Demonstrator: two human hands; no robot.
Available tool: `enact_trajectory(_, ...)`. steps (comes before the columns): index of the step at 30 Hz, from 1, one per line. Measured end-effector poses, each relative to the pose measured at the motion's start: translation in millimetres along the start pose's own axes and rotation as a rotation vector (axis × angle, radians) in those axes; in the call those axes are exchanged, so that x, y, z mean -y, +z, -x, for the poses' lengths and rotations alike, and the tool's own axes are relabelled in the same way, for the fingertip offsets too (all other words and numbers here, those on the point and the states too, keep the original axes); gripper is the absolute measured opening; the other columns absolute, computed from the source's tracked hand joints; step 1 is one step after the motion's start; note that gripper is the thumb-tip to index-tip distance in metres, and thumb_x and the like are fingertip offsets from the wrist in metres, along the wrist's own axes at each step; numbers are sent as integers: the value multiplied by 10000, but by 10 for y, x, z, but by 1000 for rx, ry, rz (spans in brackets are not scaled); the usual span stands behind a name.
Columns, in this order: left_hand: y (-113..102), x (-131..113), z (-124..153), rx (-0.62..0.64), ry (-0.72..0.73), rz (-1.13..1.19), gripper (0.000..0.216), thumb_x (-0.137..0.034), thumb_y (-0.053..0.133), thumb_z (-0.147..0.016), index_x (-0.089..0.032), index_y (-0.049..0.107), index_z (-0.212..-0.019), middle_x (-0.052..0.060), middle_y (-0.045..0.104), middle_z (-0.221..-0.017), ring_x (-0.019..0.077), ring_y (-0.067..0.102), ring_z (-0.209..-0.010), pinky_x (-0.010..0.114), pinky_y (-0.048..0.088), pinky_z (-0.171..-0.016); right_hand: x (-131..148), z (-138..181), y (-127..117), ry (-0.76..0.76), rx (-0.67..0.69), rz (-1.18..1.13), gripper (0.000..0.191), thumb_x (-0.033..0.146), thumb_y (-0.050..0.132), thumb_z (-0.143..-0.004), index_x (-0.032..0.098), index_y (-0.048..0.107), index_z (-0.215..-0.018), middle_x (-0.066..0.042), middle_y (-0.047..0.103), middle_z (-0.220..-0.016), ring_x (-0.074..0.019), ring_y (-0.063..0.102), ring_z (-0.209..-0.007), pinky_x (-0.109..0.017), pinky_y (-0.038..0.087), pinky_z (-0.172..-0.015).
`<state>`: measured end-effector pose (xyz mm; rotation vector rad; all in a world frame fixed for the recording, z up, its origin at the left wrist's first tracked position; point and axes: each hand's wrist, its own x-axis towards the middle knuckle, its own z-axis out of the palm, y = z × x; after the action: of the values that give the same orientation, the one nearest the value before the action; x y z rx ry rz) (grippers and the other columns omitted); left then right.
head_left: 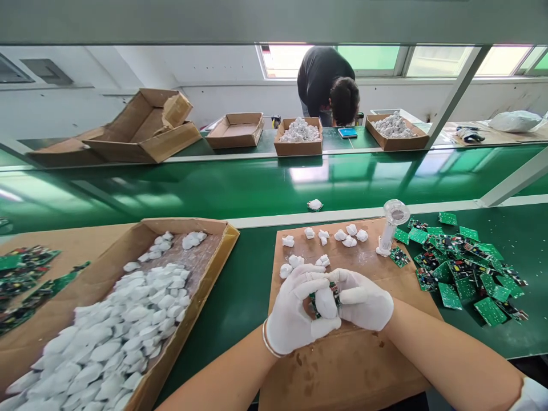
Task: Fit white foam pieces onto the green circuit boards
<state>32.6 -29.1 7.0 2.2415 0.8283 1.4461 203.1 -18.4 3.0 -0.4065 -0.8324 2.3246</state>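
My left hand (302, 308), in a white glove, is closed around the left side of a green circuit board (317, 302). A lump of white putty (326, 302) covers much of that board's face. From the right, my gloved right hand (362, 299) grips the same board, its fingers at the upper edge. Both hands hold it above a cardboard sheet (325, 371). Several small white putty lumps (349, 242) lie on the sheet just beyond my hands. A clear plastic spool-shaped piece (389, 228) stands upright near the sheet's far right corner.
A heap of circuit boards (466, 262) lies at right. On the left stands a cardboard box (226, 240) of white putty pieces. A putty-topped board (315, 205) rests on the green conveyor belt (240, 185). Across it, a person (325, 80) bends over near more boxes (298, 148).
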Motion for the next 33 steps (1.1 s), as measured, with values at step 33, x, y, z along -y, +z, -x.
enact_trajectory(33, 170, 63, 260, 27, -301, 521, 348, -232, 531, -921, -262, 519, -1268, 124, 579, -1237, 287, 554, -1160, 488, 485, -953, -202, -26, -127, -211, -227, 223, 391, 134, 862, -514, 157, 475, -562, 17, 578, -653, -124, 501, -631, -263, 402, -605)
